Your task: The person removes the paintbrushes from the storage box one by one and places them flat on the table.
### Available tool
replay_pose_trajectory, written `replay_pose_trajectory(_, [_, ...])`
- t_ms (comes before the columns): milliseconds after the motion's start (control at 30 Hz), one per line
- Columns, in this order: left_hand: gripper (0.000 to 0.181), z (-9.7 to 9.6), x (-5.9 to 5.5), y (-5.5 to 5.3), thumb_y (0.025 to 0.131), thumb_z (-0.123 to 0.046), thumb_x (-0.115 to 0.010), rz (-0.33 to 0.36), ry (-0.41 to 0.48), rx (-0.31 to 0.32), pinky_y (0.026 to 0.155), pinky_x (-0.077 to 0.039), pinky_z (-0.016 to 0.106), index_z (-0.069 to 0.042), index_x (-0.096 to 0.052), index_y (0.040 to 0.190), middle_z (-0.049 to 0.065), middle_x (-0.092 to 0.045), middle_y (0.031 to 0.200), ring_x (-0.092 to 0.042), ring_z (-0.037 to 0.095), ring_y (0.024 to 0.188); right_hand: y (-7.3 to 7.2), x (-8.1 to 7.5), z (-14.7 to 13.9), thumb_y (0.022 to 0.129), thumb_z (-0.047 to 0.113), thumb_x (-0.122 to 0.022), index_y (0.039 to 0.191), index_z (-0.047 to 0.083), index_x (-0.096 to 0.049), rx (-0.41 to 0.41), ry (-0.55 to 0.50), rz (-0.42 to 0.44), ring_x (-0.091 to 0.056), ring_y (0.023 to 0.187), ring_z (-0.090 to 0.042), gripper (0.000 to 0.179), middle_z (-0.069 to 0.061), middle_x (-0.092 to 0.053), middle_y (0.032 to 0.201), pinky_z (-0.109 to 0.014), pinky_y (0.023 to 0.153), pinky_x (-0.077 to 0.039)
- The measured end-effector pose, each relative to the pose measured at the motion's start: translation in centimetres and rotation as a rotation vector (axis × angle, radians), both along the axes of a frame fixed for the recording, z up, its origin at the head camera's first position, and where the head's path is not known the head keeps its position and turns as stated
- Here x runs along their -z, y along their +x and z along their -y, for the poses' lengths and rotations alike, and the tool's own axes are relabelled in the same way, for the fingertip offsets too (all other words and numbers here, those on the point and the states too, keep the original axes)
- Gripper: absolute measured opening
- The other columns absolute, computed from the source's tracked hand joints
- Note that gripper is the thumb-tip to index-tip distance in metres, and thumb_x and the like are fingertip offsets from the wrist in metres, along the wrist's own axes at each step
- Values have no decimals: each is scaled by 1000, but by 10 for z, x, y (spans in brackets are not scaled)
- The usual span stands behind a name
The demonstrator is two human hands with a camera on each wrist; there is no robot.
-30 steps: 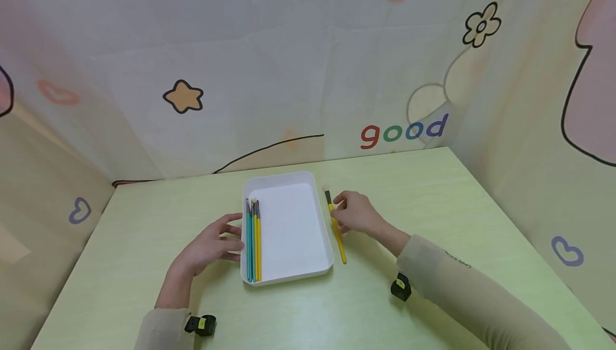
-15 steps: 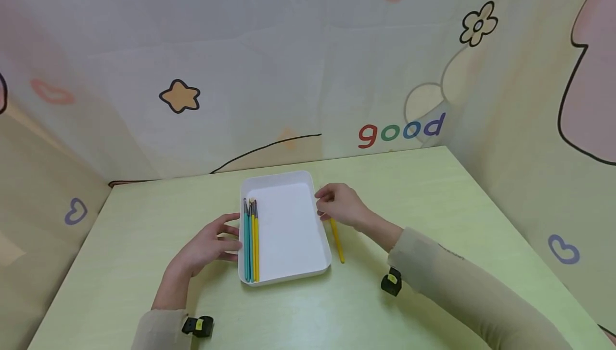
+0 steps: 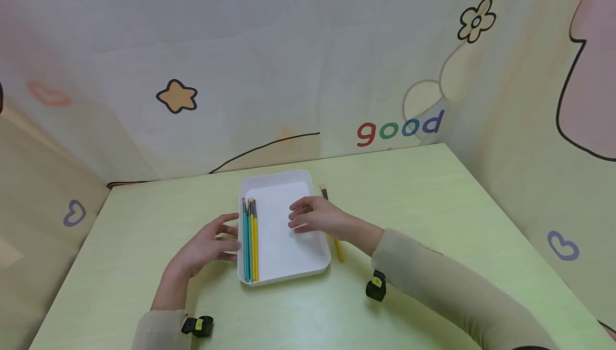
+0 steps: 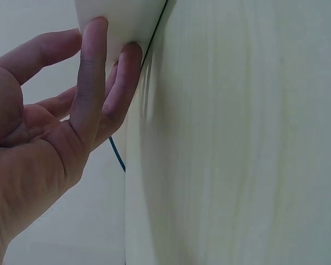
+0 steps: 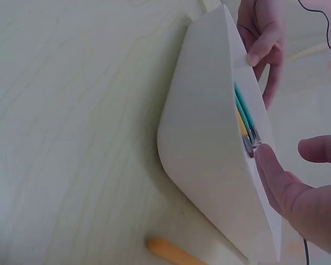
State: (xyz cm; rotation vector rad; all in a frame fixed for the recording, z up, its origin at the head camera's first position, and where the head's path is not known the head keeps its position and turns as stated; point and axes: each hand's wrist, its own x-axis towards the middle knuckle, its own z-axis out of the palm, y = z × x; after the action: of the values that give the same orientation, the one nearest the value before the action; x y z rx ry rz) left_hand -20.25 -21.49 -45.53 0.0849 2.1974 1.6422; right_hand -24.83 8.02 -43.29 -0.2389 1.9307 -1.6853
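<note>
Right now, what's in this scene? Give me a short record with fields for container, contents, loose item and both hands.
container: white tray on table
contents: two teal brushes, two yellow brushes, along the tray's left side
loose item: yellow-handled brush, right of the tray, partly hidden
left hand: touching the tray's side
right hand: above the tray, holding nothing

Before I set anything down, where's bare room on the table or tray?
Bare: the middle of the tray, between the brushes and the right hand; the table left of the left hand, and beyond the right sleeve to the backdrop. Crowded: the tray's left edge, brushes inside, left hand outside; its right edge, right hand over it, loose yellow brush outside.
</note>
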Motion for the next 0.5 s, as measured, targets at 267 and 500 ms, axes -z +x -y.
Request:
replay_pose_trajectory(267, [75,1,0,1,95,-4,-68,2,-14,-1,83,-62,41,-7,-29,159,26,-47,136,-66,31,101,3,8,19,99,0,-63,141,-12,-46,-78,-8,85,-66,115,-34,47,-24,-61,128,-41,97,-56])
replay_pose_trajectory(500, [75,1,0,0,95,-6,-69,3,-28,-5,83,-62,41,-8,-31,159,25,-48,136,-66,30,102,5,13,36,99,2,-64,141,-11,-47,-104,-51,133,-67,115,-32,48,-23,-63,128,-40,98,-55])
